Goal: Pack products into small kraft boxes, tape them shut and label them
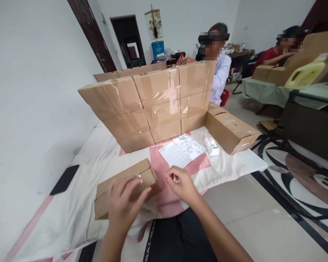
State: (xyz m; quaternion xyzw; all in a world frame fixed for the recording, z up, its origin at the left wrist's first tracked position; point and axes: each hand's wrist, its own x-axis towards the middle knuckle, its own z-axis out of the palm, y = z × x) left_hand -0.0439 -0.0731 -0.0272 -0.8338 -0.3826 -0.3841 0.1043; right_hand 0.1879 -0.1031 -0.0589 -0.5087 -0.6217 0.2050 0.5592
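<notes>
A closed brown cardboard box (pixel 144 167) lies on the cloth in front of me. My left hand (pixel 124 198) is over its near side, thumb apart from the fingers, with a small whitish spot by the fingertips. Whether the hand touches the box I cannot tell. To the right of the box, my right hand (pixel 182 185) is raised with thumb and forefinger pinched together; anything between them is too small to make out. Beyond it lie a white sheet with rows of small grey marks (pixel 176 154) and a white sheet with loose-looking grey shapes (pixel 190 145). A white tape dispenser (pixel 211 148) stands beside them.
A wall of taped cardboard boxes (pixel 161 105) stands across the table's back. Another long box (pixel 232 131) is at the right edge. A flat black object (pixel 65 179) lies at the left. One person (pixel 220 76) sits behind the wall, another (pixel 273 54) farther right.
</notes>
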